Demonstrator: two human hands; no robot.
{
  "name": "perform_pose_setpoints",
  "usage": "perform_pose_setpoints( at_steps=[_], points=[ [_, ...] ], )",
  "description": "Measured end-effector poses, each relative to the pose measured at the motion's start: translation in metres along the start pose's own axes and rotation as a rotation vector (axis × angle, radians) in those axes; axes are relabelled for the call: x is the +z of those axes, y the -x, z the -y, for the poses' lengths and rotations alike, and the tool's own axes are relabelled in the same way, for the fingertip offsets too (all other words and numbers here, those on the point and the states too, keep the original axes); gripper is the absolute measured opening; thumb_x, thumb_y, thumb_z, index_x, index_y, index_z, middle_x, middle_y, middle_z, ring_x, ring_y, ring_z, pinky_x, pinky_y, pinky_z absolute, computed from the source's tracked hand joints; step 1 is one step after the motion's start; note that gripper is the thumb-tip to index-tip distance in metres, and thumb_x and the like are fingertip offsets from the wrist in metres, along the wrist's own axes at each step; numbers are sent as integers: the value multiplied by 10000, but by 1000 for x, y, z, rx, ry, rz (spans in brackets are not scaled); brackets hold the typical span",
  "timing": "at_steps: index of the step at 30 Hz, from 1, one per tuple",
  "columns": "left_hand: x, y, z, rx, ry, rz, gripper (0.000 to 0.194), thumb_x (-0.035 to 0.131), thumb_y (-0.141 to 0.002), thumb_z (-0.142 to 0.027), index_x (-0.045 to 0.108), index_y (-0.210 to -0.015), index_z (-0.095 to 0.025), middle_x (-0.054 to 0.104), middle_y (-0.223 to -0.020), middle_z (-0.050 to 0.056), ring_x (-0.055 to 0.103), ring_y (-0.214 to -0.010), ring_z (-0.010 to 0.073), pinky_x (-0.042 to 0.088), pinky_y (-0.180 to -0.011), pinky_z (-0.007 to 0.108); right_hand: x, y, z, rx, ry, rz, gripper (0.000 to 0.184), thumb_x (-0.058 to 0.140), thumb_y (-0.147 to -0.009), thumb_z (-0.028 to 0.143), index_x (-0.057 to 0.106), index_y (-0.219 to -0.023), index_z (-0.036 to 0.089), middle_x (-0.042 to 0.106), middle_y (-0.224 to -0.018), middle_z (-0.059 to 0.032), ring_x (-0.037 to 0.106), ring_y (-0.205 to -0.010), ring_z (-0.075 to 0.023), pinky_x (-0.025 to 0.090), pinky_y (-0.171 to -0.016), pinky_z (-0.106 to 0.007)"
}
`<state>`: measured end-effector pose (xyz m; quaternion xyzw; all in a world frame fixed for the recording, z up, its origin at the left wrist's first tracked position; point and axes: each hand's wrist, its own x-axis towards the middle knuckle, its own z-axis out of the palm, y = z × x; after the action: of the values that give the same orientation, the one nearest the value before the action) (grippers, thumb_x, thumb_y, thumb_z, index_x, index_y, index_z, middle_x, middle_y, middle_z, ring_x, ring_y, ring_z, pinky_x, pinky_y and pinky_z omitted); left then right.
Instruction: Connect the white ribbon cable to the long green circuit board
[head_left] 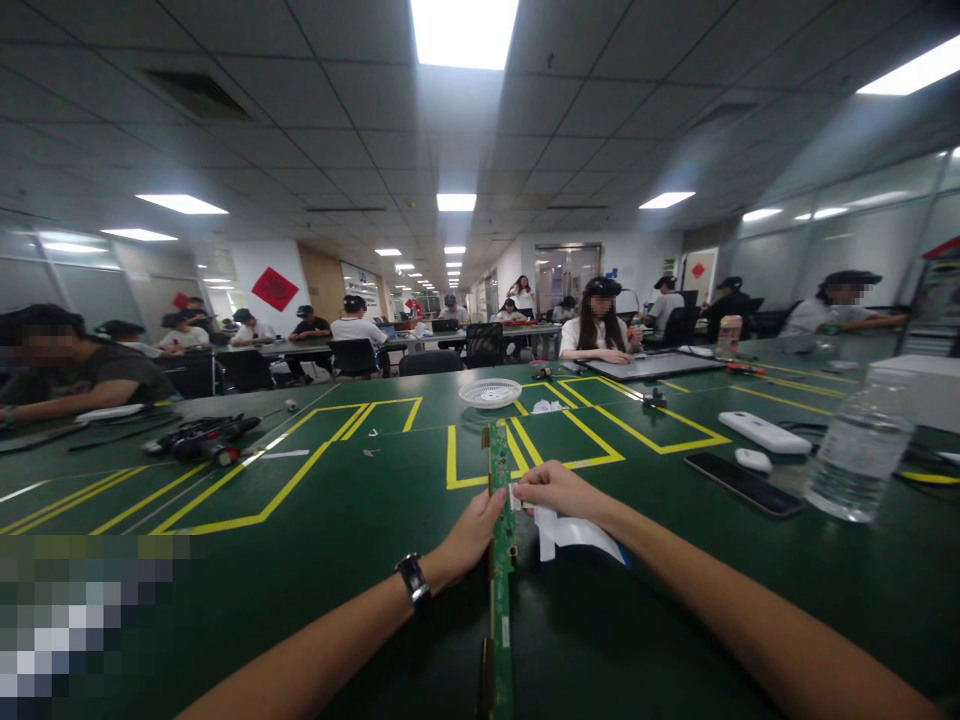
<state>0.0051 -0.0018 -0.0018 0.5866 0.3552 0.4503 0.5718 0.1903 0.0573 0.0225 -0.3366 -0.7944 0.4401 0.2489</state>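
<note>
A long, narrow green circuit board [503, 590] runs lengthwise in front of me, from the bottom edge up to the middle of the view. My left hand [474, 530], with a watch on its wrist, grips the board's left side, thumb on its face. Close against the board's right side, my right hand [564, 492] is closed, fingertips pinched at a small white connector. A flat white ribbon cable [581, 535] with a blue end hangs folded below the right fingers. The fingers partly hide where cable and board meet.
On the green table [360, 560] a white round basket [490, 393] stands ahead. To the right are a water bottle [862, 450], a black phone [742, 484] and a white device [763, 433]. Black tools [202, 440] lie left. A person [600, 325] sits across.
</note>
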Motion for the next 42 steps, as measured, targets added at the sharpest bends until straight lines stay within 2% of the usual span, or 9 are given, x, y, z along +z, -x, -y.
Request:
perform_pose_setpoints(
  at_steps=[4,11,16,19,23,26,33,38,42],
  points=[
    [2,1,-2,-28,-22,-8,474,506,-839,-543,612,-1030,-122,582,-646,-8,500,-579,117,436,-671,249,-2,2,3,20,43,-3,402,561,-799,508,619,-670,133,517,-552,34,391,-467,-57,266,-440,-191],
    [1,-2,1,31,-111,-93,461,462,-855,-544,577,-1086,-162,625,-984,66,559,-870,179,424,-761,255,-14,-1,-11,126,97,1,414,594,-749,538,635,-683,132,523,-552,37,399,-472,-62,276,-445,-198],
    [-10,-12,10,80,-187,-489,426,444,-872,-476,460,-1213,-222,496,-1227,74,467,-1098,211,390,-820,266,-46,-4,-31,220,138,-221,439,584,-731,565,634,-680,132,520,-533,29,405,-469,-75,281,-451,-208],
    [-16,-13,9,156,-215,-578,354,441,-872,-425,463,-1156,-215,477,-1219,77,447,-1123,218,361,-894,296,-69,2,-46,273,292,-404,446,498,-799,540,644,-682,135,552,-556,-5,466,-503,-109,307,-478,-226],
    [-15,-9,5,264,-297,-619,293,445,-865,-373,471,-1108,-210,476,-1139,72,463,-1051,210,346,-921,307,-93,18,-63,483,831,-594,406,445,-861,458,680,-777,137,655,-776,-118,602,-732,-212,391,-609,-282],
    [-8,-3,2,395,-420,-538,276,426,-877,-308,457,-1135,-215,475,-1128,68,467,-1013,201,352,-908,309,-100,25,-67,559,1061,-585,337,449,-873,379,686,-902,140,651,-957,-167,604,-901,-271,426,-720,-338],
    [16,19,-12,586,-732,45,191,365,-912,-220,545,-972,-203,555,-1019,76,476,-986,202,353,-910,321,-85,24,-55,165,1059,-299,278,460,-861,269,670,-1023,184,618,-1092,-123,555,-1022,-237,393,-858,-311],
    [21,24,-19,563,-995,319,199,382,-895,-173,547,-1000,-208,576,-1022,69,482,-962,196,355,-883,323,-79,24,-62,295,1085,-345,332,401,-892,312,636,-1095,195,589,-1144,-136,537,-1054,-266,398,-849,-367],
    [22,22,-15,546,-1108,366,175,395,-896,-170,533,-995,-211,570,-1040,51,472,-978,188,360,-864,316,-85,26,-71,449,1121,-416,396,336,-916,370,616,-1123,182,556,-1169,-158,500,-1089,-310,396,-850,-446]
  ],
)
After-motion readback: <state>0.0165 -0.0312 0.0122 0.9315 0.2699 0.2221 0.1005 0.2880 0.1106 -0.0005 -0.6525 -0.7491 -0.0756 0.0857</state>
